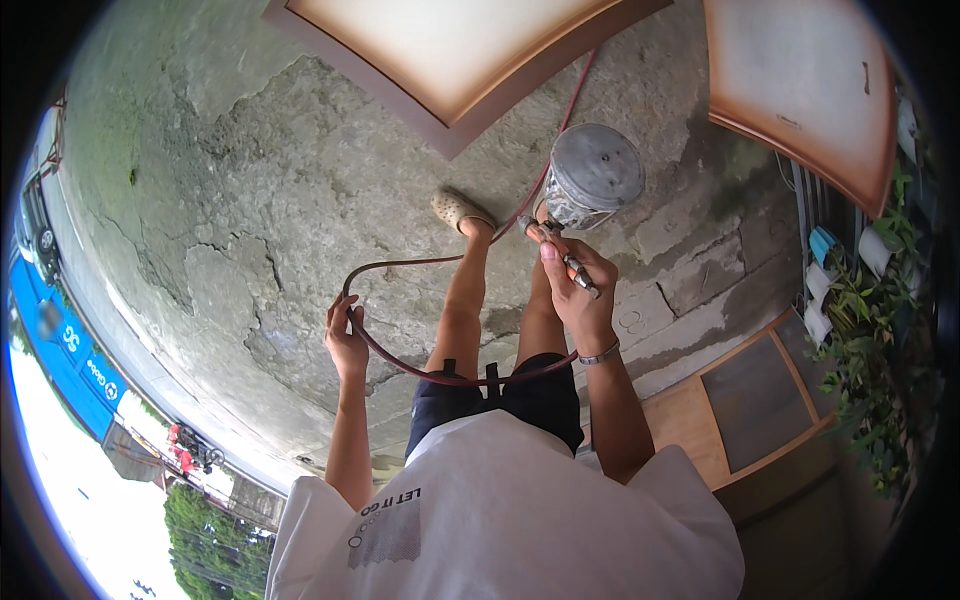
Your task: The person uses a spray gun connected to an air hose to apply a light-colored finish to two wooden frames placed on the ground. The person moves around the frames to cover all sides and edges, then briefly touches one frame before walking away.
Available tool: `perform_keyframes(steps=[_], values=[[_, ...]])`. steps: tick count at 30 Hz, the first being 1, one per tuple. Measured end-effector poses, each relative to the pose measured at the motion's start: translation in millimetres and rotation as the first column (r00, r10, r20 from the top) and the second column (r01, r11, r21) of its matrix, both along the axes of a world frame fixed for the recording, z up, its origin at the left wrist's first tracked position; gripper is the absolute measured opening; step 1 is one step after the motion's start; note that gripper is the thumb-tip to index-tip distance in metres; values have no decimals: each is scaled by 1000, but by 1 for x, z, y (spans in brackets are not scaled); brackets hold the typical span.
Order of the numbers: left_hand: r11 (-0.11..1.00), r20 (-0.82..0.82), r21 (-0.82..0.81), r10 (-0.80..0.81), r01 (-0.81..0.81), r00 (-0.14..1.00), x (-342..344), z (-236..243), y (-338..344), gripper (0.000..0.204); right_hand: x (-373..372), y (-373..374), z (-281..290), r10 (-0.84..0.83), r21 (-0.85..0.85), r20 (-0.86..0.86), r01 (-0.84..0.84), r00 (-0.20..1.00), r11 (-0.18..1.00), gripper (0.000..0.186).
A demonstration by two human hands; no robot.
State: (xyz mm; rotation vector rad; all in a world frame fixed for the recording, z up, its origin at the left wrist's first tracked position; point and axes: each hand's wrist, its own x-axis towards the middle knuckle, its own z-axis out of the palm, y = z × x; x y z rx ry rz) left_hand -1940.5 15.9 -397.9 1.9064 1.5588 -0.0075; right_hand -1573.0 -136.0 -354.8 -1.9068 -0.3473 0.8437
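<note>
My right hand [580,285] is wrapped around a metal spray gun [555,248], raised in front of my right leg. Beside its front end is a paint-smeared grey cup [575,205] with a round lid, seemingly mounted on the gun; the joint is hard to see. On the left, my left hand [346,335] has its fingers curled around a dark red hose [405,263]. One stretch of hose loops across my shorts toward my right wrist. The other runs over the ground, past my feet and behind the cup. The gun's trigger is hidden.
A white panel with brown-shaded edges [440,50] juts in at the top; a similar panel [790,70] stands at upper right. Plants [870,330] and a wooden frame [760,400] line the right side. Cracked concrete [230,220] lies underfoot, with a road at left.
</note>
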Motion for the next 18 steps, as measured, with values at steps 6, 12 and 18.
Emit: perform_keyframes(steps=[6,12,18], values=[[1000,11,13,-11,11,1000,19,3,-6,26,44,6,-26,-76,72,104,69,992,995,23],[993,-75,48,-106,109,992,44,6,-10,26,163,8,-54,-284,-39,351,317,892,947,39],[1000,-100,8,-13,14,995,61,9,-16,27,229,16,-49,-475,-14,417,528,775,849,39]])
